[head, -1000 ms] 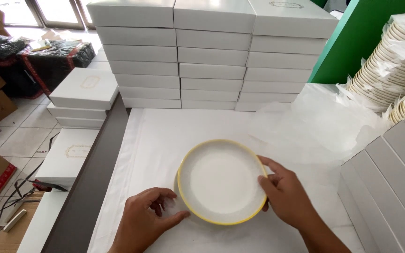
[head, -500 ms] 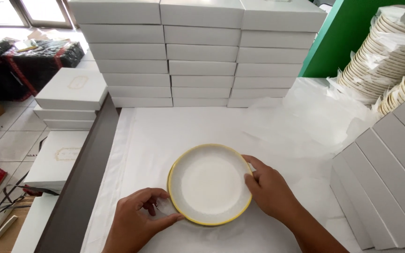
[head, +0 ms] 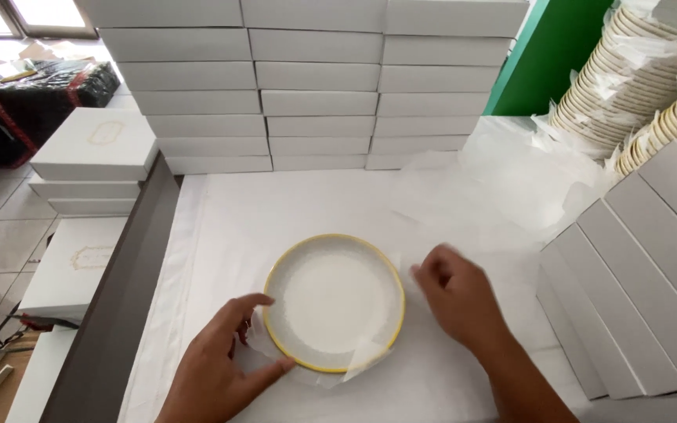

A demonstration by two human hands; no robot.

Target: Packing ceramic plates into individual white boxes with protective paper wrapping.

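A white plate with a yellow rim (head: 334,301) lies flat on a sheet of thin white wrapping paper (head: 464,235) spread over the white table. My left hand (head: 225,352) rests at the plate's lower left edge, thumb touching the rim, fingers on a crumpled bit of paper. My right hand (head: 454,296) is just right of the plate, fingers curled and pinching the thin paper there, a little blurred. A corner of paper lies over the plate's lower right rim.
Stacks of flat white boxes (head: 315,86) line the back of the table, more white boxes (head: 636,258) lean in a row at the right. Stacked yellow-rimmed plates in paper (head: 628,78) stand at the far right. A dark table edge (head: 119,313) runs along the left.
My right hand has come off the plate's right rim and moved right onto the paper. The plate stays in place under my left hand.
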